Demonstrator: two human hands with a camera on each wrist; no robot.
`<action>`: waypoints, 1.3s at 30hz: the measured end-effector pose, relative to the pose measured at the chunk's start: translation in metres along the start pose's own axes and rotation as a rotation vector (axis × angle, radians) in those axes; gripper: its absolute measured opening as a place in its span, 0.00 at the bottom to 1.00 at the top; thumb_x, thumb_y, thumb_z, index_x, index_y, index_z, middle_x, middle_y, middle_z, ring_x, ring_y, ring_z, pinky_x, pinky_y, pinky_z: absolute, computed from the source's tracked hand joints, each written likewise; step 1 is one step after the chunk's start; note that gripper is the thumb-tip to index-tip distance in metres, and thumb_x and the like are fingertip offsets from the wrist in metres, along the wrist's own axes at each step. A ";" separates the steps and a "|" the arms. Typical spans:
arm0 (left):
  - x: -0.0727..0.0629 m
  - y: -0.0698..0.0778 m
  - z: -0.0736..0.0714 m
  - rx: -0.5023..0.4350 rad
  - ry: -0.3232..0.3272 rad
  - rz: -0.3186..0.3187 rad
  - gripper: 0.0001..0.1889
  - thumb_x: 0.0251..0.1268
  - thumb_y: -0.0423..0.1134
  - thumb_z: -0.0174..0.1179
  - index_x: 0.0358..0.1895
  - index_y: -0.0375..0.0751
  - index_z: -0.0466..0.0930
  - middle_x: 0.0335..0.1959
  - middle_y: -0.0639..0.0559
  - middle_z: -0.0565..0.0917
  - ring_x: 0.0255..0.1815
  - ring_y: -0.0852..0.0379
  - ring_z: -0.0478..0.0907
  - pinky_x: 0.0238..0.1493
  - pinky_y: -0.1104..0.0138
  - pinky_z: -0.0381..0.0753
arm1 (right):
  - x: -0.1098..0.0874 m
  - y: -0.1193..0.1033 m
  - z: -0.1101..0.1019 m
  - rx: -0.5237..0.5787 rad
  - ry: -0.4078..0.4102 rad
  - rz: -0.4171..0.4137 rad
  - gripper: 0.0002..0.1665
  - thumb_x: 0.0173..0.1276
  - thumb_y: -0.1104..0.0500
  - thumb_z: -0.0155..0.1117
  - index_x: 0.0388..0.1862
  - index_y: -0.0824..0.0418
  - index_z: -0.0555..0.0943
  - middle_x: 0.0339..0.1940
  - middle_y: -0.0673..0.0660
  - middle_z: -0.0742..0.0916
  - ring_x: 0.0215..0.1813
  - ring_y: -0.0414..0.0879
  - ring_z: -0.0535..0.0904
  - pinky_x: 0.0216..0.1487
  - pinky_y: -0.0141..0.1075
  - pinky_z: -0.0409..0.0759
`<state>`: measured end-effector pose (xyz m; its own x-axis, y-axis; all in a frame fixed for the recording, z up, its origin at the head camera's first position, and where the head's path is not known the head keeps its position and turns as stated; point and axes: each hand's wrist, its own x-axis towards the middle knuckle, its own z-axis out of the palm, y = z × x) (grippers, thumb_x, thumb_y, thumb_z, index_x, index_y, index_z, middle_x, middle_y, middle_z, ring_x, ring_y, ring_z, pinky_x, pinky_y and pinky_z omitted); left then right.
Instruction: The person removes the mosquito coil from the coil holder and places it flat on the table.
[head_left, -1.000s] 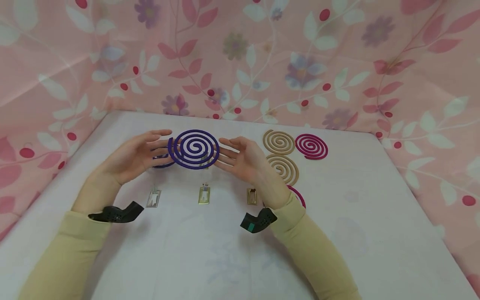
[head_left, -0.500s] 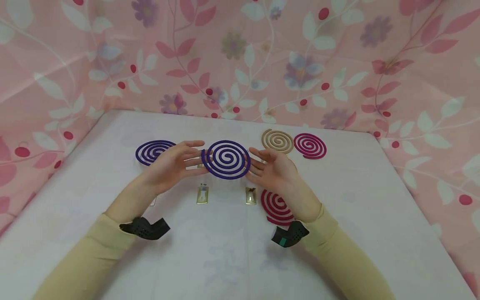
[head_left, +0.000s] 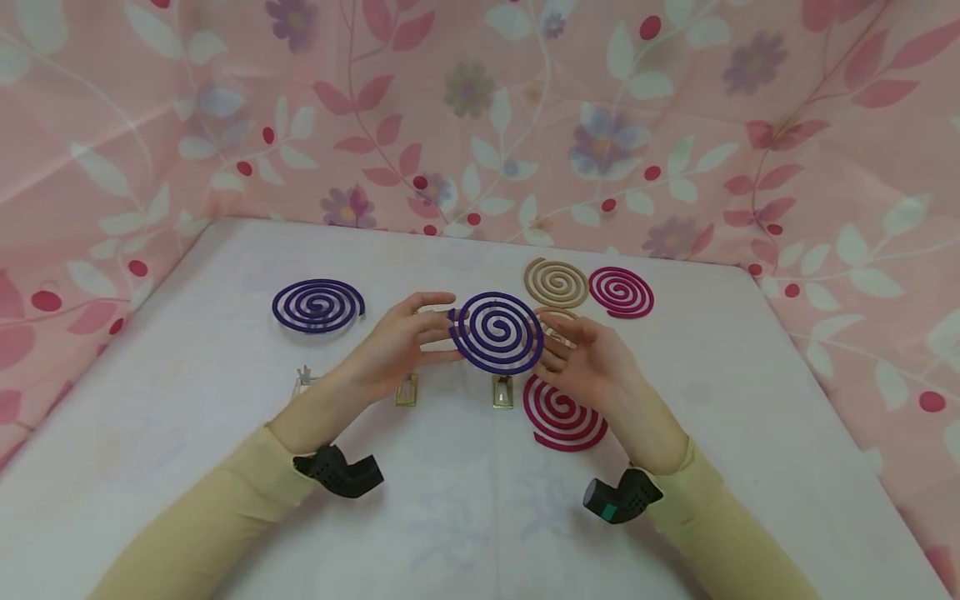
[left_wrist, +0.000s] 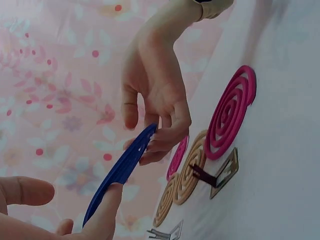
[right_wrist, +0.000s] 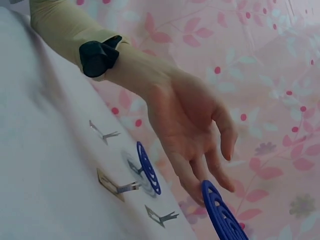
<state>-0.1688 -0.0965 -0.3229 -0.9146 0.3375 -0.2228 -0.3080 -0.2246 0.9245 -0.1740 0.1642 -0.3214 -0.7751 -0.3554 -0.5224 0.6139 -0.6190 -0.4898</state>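
Note:
My left hand [head_left: 392, 346] and right hand [head_left: 600, 362] bear a dark blue mosquito coil [head_left: 498, 327] between them, above the table. In the left wrist view the coil [left_wrist: 117, 172] lies tilted across outstretched fingers, the left thumb [left_wrist: 32, 191] apart from it. The right wrist view has right fingertips at the coil's [right_wrist: 220, 212] edge, thumb free. Below the coil, metal coil stands [head_left: 502, 405] sit on the table; another stand [head_left: 407, 403] is partly behind the left hand. A second blue coil [head_left: 318, 306] is raised on a stand at left.
A crimson coil [head_left: 564, 412] lies partly under my right hand. Farther back are a tan coil [head_left: 557, 283] and a magenta coil [head_left: 621, 292]; another tan coil [left_wrist: 190, 170] is mostly behind the right hand. Floral cloth [head_left: 480, 125] hangs beyond the white table [head_left: 712, 375].
Both hands have carried the blue coil to the right and a little nearer to me. The second blue coil, earlier partly behind my left hand, is now in full view.

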 end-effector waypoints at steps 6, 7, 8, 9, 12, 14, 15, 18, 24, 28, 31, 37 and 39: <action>0.006 -0.004 0.027 -0.062 0.088 0.029 0.28 0.72 0.28 0.48 0.73 0.37 0.57 0.67 0.37 0.69 0.59 0.49 0.75 0.67 0.47 0.73 | -0.008 -0.008 -0.002 0.069 0.016 -0.021 0.15 0.79 0.56 0.41 0.59 0.55 0.70 0.60 0.53 0.69 0.61 0.45 0.65 0.63 0.36 0.65; 0.007 -0.005 0.032 -0.076 0.102 0.035 0.28 0.71 0.27 0.48 0.73 0.38 0.58 0.67 0.36 0.69 0.60 0.48 0.74 0.68 0.47 0.72 | -0.009 -0.009 -0.002 0.081 0.020 -0.026 0.16 0.79 0.57 0.41 0.60 0.54 0.70 0.60 0.53 0.69 0.62 0.45 0.64 0.63 0.36 0.65; 0.009 -0.006 0.036 -0.090 0.113 0.042 0.29 0.70 0.27 0.48 0.73 0.37 0.58 0.68 0.36 0.69 0.60 0.48 0.74 0.69 0.47 0.72 | -0.011 -0.011 -0.002 0.094 0.024 -0.029 0.15 0.80 0.57 0.41 0.60 0.54 0.70 0.60 0.53 0.69 0.61 0.44 0.64 0.63 0.35 0.65; 0.011 -0.007 0.040 -0.105 0.121 0.048 0.29 0.70 0.26 0.48 0.73 0.37 0.58 0.67 0.35 0.70 0.60 0.48 0.73 0.69 0.47 0.72 | -0.012 -0.013 -0.003 0.111 0.029 -0.031 0.15 0.80 0.57 0.41 0.60 0.54 0.69 0.59 0.53 0.69 0.61 0.44 0.64 0.63 0.35 0.65; 0.019 -0.010 0.051 -0.136 0.133 0.062 0.30 0.68 0.24 0.49 0.73 0.37 0.58 0.66 0.36 0.71 0.59 0.48 0.73 0.69 0.47 0.71 | -0.016 -0.020 -0.004 0.130 0.032 -0.044 0.16 0.80 0.57 0.41 0.63 0.52 0.67 0.60 0.53 0.69 0.64 0.43 0.64 0.68 0.35 0.63; 0.024 -0.013 0.057 -0.154 0.136 0.066 0.30 0.67 0.23 0.50 0.72 0.37 0.58 0.65 0.36 0.72 0.58 0.49 0.73 0.69 0.48 0.71 | -0.019 -0.024 -0.005 0.123 0.039 -0.057 0.21 0.80 0.57 0.42 0.69 0.50 0.63 0.63 0.53 0.68 0.67 0.44 0.62 0.73 0.36 0.60; 0.026 -0.014 0.060 -0.160 0.140 0.065 0.30 0.66 0.23 0.50 0.72 0.37 0.59 0.64 0.36 0.72 0.57 0.50 0.73 0.69 0.48 0.72 | -0.020 -0.026 -0.006 0.121 0.044 -0.061 0.23 0.80 0.57 0.42 0.72 0.48 0.62 0.65 0.54 0.67 0.70 0.45 0.60 0.76 0.38 0.58; 0.033 -0.017 0.068 -0.188 0.156 0.066 0.30 0.66 0.22 0.51 0.71 0.38 0.60 0.63 0.37 0.74 0.56 0.51 0.74 0.69 0.49 0.72 | -0.024 -0.032 -0.007 0.104 0.059 -0.077 0.29 0.80 0.57 0.40 0.78 0.45 0.56 0.72 0.53 0.62 0.76 0.46 0.55 0.80 0.41 0.53; 0.046 -0.016 0.083 -0.275 0.181 0.042 0.30 0.65 0.23 0.50 0.71 0.38 0.61 0.64 0.37 0.75 0.57 0.49 0.75 0.68 0.49 0.72 | -0.029 -0.046 -0.011 0.117 0.080 -0.106 0.21 0.80 0.57 0.42 0.68 0.51 0.67 0.76 0.51 0.59 0.77 0.45 0.54 0.79 0.38 0.52; 0.055 -0.012 0.094 -0.339 0.187 0.012 0.30 0.66 0.26 0.49 0.73 0.38 0.61 0.64 0.39 0.73 0.61 0.48 0.73 0.70 0.49 0.70 | -0.032 -0.056 -0.016 0.154 0.079 -0.112 0.18 0.79 0.58 0.42 0.62 0.55 0.72 0.72 0.52 0.63 0.72 0.44 0.59 0.77 0.36 0.54; 0.061 -0.009 0.103 -0.388 0.177 0.012 0.30 0.67 0.29 0.48 0.73 0.38 0.60 0.66 0.39 0.69 0.63 0.46 0.70 0.71 0.49 0.69 | -0.033 -0.065 -0.021 0.191 0.068 -0.120 0.20 0.79 0.59 0.42 0.66 0.56 0.70 0.68 0.54 0.66 0.70 0.45 0.62 0.76 0.35 0.54; 0.076 -0.008 0.118 -0.441 0.158 0.037 0.29 0.67 0.33 0.45 0.73 0.39 0.62 0.69 0.38 0.68 0.61 0.48 0.70 0.71 0.51 0.70 | -0.032 -0.079 -0.030 0.219 0.051 -0.150 0.29 0.78 0.59 0.44 0.75 0.52 0.55 0.68 0.55 0.66 0.72 0.45 0.61 0.78 0.36 0.54; 0.081 -0.008 0.122 -0.452 0.158 0.043 0.29 0.68 0.34 0.45 0.74 0.39 0.62 0.70 0.39 0.69 0.62 0.48 0.71 0.71 0.50 0.69 | -0.032 -0.082 -0.032 0.221 0.049 -0.160 0.30 0.78 0.59 0.45 0.75 0.52 0.53 0.68 0.55 0.66 0.72 0.46 0.61 0.79 0.37 0.55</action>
<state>-0.2088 0.0443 -0.3110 -0.9468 0.1840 -0.2642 -0.3203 -0.6216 0.7148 -0.1949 0.2489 -0.2872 -0.8485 -0.2097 -0.4859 0.4324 -0.8042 -0.4079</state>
